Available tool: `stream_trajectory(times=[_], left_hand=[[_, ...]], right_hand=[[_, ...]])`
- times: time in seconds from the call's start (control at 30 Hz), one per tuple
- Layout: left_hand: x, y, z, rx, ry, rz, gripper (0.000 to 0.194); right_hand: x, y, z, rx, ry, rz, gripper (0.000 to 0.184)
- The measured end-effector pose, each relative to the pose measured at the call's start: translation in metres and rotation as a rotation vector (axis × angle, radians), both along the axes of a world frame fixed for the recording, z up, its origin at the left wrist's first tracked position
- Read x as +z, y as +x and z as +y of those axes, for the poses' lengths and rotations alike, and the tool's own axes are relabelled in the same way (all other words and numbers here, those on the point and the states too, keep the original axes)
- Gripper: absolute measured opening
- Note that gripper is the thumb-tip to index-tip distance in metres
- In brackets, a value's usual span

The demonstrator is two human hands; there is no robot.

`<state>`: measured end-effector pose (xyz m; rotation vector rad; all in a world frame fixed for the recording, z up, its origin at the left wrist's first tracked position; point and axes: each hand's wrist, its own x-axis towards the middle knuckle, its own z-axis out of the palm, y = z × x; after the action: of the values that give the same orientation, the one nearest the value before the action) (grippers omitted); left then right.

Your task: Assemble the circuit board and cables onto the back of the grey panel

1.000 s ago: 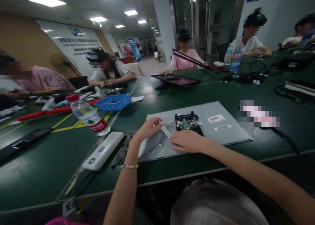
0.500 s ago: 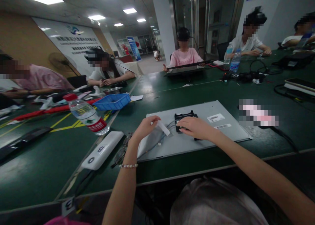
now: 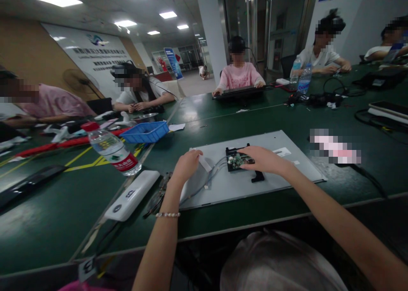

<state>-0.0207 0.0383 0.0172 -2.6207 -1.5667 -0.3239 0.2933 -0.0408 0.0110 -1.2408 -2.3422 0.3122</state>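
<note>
A flat grey metal panel, like the back of a display, lies on the table in front of me. On its middle sits a black bracket carrying a green circuit board. My right hand reaches over the bracket from the right, thumb and fingers curved around its board end and hiding part of it. My left hand is closed at the panel's left side, pinching a white strip that looks like tape. Thin grey cables run from the board towards the panel's lower left.
Left of the panel are a pair of glasses, a white power bank, a tilted water bottle and a blue tray. A blurred pink object lies to the right. Across the table, a person handles a dark panel.
My right hand has left the white strip and moved right onto the bracket, which has shifted slightly. My left hand keeps the strip. The person opposite has lowered a dark frame to the table.
</note>
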Motion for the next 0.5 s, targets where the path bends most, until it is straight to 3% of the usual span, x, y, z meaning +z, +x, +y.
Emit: stream_trajectory(times=[0.5], left_hand=[[0.004, 0.006, -0.004, 0.045, -0.011, -0.019, 0.031]], right_hand=[[-0.012, -0.005, 0.004, 0.013, -0.009, -0.008, 0.052]])
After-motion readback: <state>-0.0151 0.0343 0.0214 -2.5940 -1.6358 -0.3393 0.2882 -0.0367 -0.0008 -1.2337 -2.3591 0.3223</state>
